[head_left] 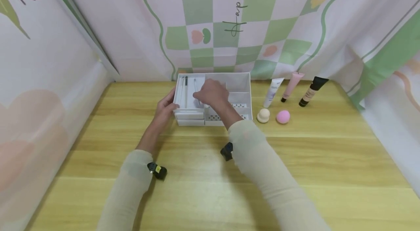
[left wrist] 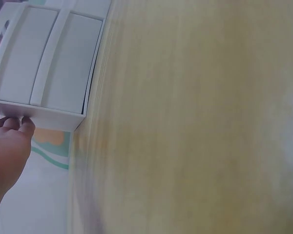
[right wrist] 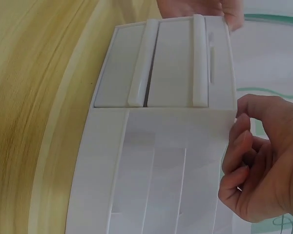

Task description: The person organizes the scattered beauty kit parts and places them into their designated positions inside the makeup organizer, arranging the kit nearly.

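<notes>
The white organizer (head_left: 237, 82) stands at the table's (head_left: 193, 194) far edge, its left side gripped by the left hand (head_left: 165, 108), while the right hand (head_left: 212, 93), arm angled inward, curls over its tray (head_left: 191, 93) beside a slim stick (head_left: 195, 84), whether pinching it I cannot tell.

Soft shadows cross the bright table (head_left: 190, 202); left wrist view seems hazy.

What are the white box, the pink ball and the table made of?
White box: probably smooth plastic, with thin, straight walls.
Pink ball: maybe soft sponge, since it looks matte.
Table: wood or wood-look, slightly shiny, with grain streaks.
</notes>
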`<state>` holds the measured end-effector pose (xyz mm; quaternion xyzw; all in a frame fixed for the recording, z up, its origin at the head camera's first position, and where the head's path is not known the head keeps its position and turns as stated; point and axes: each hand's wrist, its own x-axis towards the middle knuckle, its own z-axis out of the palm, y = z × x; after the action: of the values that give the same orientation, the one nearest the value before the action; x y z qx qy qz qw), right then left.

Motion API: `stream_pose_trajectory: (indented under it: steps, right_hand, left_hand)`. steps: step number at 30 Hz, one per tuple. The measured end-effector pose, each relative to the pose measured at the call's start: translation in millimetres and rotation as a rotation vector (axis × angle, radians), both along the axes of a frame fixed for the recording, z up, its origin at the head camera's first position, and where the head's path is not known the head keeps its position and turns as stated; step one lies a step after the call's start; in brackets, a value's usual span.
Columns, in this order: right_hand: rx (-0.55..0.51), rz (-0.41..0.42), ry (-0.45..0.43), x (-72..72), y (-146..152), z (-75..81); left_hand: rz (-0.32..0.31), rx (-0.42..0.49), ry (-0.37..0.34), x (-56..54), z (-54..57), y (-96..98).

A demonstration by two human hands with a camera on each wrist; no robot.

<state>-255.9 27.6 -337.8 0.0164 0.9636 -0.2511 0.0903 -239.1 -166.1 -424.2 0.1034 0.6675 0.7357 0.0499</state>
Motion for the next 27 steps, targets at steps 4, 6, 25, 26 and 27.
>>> stream_pose_trajectory:
  steps: [4,6,25,26,27]
  right_hand:
    - [0.081,0.014,0.01,-0.2,-5,-3.0]
    - [0.1,0.02,0.011,0.8,-7,-3.4]
    - [-0.129,0.019,0.088,15.4,4,-16.6]
    - [-0.136,0.019,0.091,16.0,4,-16.8]
    - [-0.143,0.02,0.094,16.7,5,-16.8]
  left_hand:
    - [0.001,0.002,0.003,0.8,0.0,0.2]
    - [0.003,-0.002,0.004,0.8,-0.2,0.1]
    - [0.01,-0.033,0.004,1.3,0.4,-0.9]
    - [0.007,-0.026,0.003,1.2,0.3,-1.0]
    - [0.003,-0.026,0.003,1.1,0.4,-1.1]
